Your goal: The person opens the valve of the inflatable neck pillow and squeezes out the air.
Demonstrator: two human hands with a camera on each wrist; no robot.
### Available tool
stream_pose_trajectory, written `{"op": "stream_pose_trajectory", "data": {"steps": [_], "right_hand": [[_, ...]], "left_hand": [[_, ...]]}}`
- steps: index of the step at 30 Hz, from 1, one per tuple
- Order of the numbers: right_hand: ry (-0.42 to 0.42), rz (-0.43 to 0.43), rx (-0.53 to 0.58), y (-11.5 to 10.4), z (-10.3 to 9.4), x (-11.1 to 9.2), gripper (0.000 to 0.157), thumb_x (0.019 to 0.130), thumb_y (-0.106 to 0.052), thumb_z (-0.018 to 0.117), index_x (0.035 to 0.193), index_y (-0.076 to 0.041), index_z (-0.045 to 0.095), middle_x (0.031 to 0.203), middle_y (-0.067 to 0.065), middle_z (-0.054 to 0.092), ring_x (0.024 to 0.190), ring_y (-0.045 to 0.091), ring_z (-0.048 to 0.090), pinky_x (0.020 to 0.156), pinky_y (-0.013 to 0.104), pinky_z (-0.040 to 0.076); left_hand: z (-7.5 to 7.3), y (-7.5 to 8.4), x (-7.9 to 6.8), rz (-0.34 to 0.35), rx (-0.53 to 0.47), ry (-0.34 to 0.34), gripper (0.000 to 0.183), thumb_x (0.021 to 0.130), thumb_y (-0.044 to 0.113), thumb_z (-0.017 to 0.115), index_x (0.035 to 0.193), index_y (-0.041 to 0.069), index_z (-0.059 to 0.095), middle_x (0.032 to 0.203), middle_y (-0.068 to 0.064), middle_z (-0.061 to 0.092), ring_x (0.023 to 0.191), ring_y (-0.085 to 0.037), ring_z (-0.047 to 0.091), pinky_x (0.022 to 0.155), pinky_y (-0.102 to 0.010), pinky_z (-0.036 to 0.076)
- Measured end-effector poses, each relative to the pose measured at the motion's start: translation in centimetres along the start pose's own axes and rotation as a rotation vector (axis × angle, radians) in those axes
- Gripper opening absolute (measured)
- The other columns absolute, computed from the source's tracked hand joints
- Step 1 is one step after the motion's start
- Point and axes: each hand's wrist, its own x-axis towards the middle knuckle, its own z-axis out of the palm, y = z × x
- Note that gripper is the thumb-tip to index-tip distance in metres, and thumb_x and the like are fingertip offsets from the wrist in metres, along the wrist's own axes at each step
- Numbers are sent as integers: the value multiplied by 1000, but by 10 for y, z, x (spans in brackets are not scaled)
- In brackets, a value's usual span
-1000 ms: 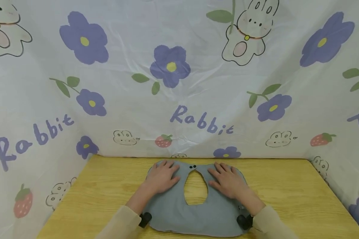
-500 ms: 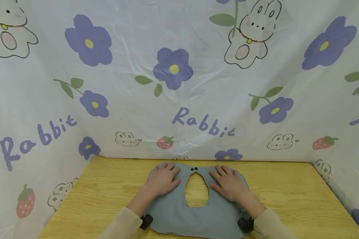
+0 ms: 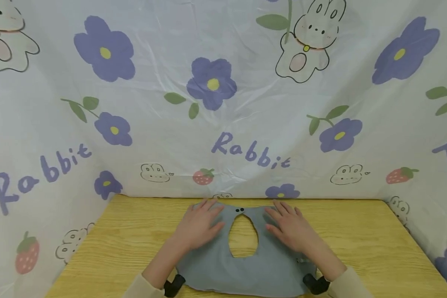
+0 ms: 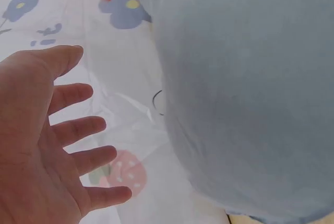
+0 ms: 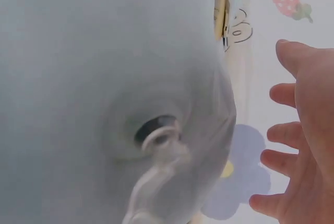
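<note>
— OK, how far along are we?

— Prob midway, judging by the layout. Grey cushion (image 3: 242,274) lies spread on the wooden table (image 3: 130,231), ends meeting at two black snaps (image 3: 239,210). So laying out = done, I'd say, and the ends look joined, tho I can't confirm they're fastened.

— And the hands?

— L hand (image 3: 199,221) over the cushion's upper L part, R hand (image 3: 292,225) over the upper R. Fingers straight-ish and apart on both, nothing clamped. Wrist cams show a gap b/w each palm and the fabric, so they hover rather than press.

— What's left, then?

— Tough call. Reads like a pause b/w touches, IMO; cushion looks plump from the wrist views, no fold or roll in it. Any remaining handling of it is anyone's guess.

— Anything hidden?

— Yep. Upper outer corners sit behind the hands. There's a clear fitting (image 5: 163,139) w/ a black ring on the R side: blurred in the R wrist view, tiny beside the R forearm in the head view, so can't tell if it's sealed. Sleeves (image 3: 143,287) get cut off at the bottom edge, and the cushion's underside is out of sight.
</note>
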Motion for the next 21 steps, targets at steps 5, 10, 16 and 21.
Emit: {"op": "stream_pose_trajectory", "data": {"steps": [5,10,16,21], "right_hand": [[-4,14,3,0,1,-11,55,105,-38,59,151,-8,52,158,26,38,144,49,35,106,74,31],[-27,26,17,0,9,-14,55,105,-38,59,150,-8,53,157,25,40,143,48,36,106,74,32],[-66,48,11,2,18,-13,57,105,-40,58,152,-8,51,158,24,38,144,47,35,108,72,29],[-67,54,-1,2,21,-13,56,105,-40,59,151,-9,52,158,24,39,144,47,35,108,71,30]], "left_hand": [[-3,-1,-10,-13,-16,8,50,104,39,61,147,14,59,154,-16,48,141,-45,42,107,-70,36],[9,-9,-17,-59,-29,-45,50,103,40,61,146,14,60,153,-17,49,143,-44,39,108,-72,32],[23,-15,-20,-79,-62,-88,50,103,39,63,144,11,61,151,-19,50,143,-46,39,108,-73,32],[28,-17,-22,-64,-75,-91,47,103,37,63,141,11,63,150,-19,51,141,-46,40,105,-73,34]]}}
